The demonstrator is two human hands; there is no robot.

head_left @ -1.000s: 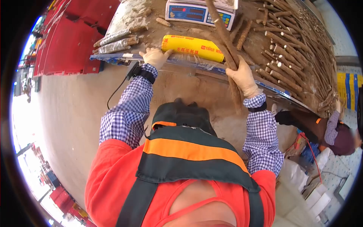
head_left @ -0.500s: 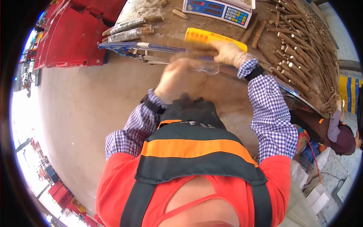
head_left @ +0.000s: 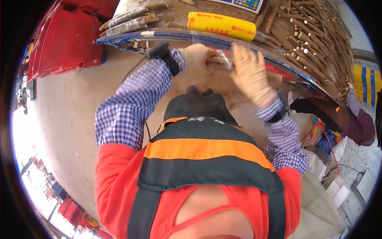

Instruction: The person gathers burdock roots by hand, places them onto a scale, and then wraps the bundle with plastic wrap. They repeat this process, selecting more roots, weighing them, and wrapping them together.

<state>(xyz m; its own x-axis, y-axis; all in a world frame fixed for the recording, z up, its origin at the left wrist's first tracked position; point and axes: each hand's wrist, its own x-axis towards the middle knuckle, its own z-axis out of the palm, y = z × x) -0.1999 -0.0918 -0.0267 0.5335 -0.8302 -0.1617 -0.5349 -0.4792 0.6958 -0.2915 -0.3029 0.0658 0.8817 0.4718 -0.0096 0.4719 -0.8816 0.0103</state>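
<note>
My left hand (head_left: 195, 55), in a pale glove, is closed around the left part of a bundle of brown yams (head_left: 217, 60) in front of the table edge. Clear cling film (head_left: 225, 58) is wrapped on the bundle, and a strip of it stretches up toward the yellow wrap roll (head_left: 223, 26) printed YAHUI WRAP. My right hand (head_left: 251, 73), also gloved, is open with its fingers extended beside the bundle; its palm overlaps part of the yams in this view. The roll lies along the near side of the table.
Wrapped yam bundles (head_left: 133, 24) lie at the table's left. Many loose yams with white cut ends (head_left: 308, 47) are heaped at the right, near a scale (head_left: 250, 4). Red crates (head_left: 67, 40) stand at the left. Another person (head_left: 356, 123) is at the far right.
My left hand has moved up and right onto the bundle. The right hand has come off the wrap roll, down toward me, and opened. The view has shifted slightly, with the scale now mostly cut off.
</note>
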